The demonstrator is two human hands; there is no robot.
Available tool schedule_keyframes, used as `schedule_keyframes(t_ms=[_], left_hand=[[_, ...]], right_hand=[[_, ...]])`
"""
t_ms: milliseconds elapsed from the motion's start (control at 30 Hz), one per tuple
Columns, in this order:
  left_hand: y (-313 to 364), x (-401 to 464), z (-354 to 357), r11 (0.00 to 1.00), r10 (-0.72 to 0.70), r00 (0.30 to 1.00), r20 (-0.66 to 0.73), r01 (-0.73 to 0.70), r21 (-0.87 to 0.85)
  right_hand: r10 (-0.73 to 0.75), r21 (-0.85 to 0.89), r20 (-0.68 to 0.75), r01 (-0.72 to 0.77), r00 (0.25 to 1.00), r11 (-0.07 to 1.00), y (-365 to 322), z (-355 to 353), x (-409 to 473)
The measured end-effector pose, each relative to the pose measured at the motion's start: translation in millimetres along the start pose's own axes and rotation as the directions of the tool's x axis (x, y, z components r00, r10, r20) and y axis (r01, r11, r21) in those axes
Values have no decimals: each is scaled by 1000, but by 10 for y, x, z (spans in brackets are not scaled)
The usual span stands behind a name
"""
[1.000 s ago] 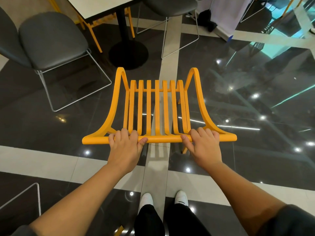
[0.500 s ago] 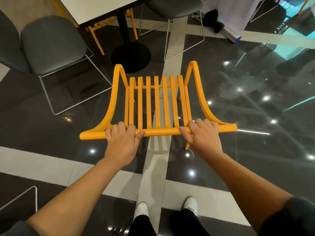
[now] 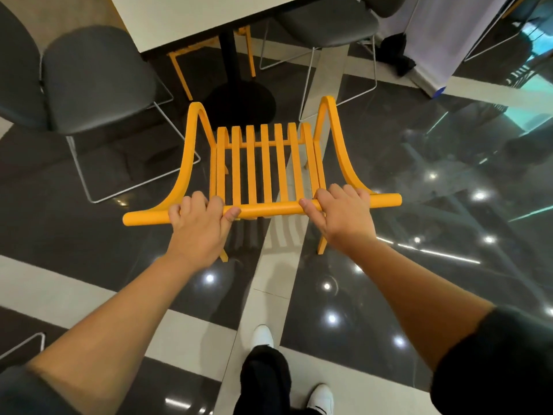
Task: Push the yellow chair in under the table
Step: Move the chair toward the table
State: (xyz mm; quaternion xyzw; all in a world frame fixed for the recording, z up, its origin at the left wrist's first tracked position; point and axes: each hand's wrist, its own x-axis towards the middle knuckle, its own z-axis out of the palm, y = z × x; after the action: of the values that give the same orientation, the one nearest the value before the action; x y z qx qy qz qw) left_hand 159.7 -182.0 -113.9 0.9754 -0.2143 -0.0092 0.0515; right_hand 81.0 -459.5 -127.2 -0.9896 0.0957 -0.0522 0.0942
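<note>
The yellow chair (image 3: 264, 166) has a slatted seat and stands in front of me, its round top rail crossing the middle of the view. My left hand (image 3: 199, 227) grips the rail left of centre, and my right hand (image 3: 344, 215) grips it right of centre. The white table (image 3: 179, 16) stands beyond, on a black pedestal base (image 3: 239, 103). The chair's front edge sits just short of that base. The table's edge is still a little ahead of the seat.
A grey chair (image 3: 89, 82) with wire legs stands to the left, another grey chair (image 3: 326, 25) at the far right of the table. A second yellow chair (image 3: 209, 46) sits under the table's far side. A white panel (image 3: 440, 40) stands at the upper right. The floor is glossy dark tile.
The chair has slid forward toward the table's pedestal, with both hands holding the rail throughout. I have stepped forward behind it, and the table looms larger.
</note>
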Motion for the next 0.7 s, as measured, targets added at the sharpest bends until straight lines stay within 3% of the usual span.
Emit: schedule_keyframes(t_ms=[400, 700], left_hand=[[-327, 1144, -46, 999, -39, 999, 29, 39, -27], [-500, 1782, -34, 997, -72, 997, 16, 73, -31]], right_hand=[[-76, -21, -106, 74, 991, 997, -6, 143, 1264], [-108, -35, -67, 106, 992, 994, 23, 246, 2020]])
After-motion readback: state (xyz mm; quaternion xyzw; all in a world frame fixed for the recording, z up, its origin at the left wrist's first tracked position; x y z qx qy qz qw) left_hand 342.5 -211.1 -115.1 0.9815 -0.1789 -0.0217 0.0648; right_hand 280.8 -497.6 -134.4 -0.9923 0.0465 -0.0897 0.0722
